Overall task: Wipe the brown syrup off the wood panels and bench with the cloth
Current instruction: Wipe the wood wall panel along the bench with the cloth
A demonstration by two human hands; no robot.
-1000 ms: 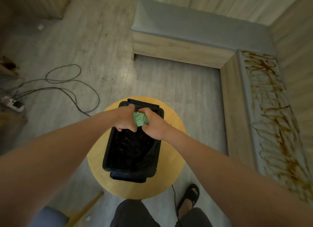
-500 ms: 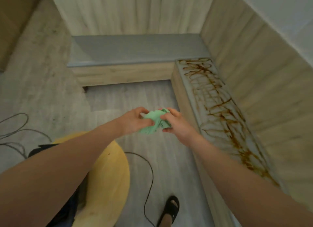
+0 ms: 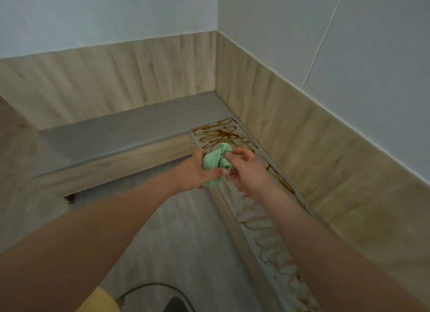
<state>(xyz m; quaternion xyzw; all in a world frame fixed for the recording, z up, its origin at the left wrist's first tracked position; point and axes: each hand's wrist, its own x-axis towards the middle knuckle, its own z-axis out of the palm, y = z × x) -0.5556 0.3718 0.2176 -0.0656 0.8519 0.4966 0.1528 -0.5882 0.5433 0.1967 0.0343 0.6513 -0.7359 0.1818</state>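
Note:
A crumpled green cloth [image 3: 215, 164] is bunched between both hands, held in the air above the inner edge of the bench. My left hand [image 3: 193, 172] grips it from the left and my right hand [image 3: 247, 169] pinches it from the right. Brown syrup [image 3: 221, 135] runs in scribbled lines along the right-hand bench [image 3: 263, 232], from the corner toward me; my right arm hides part of it. The wood panels [image 3: 325, 153] rise behind that bench.
A grey bench section [image 3: 130, 135] with no syrup on it runs along the far wall to the left of the corner. A grey floor [image 3: 176, 242] lies below, with a black cable [image 3: 149, 287] and the edge of a yellow stool [image 3: 102, 300] near my feet.
The view has swung up and right from the black bin on the yellow stool to the bench corner. Both hands carried the cloth from over the bin to above the syrup-covered bench.

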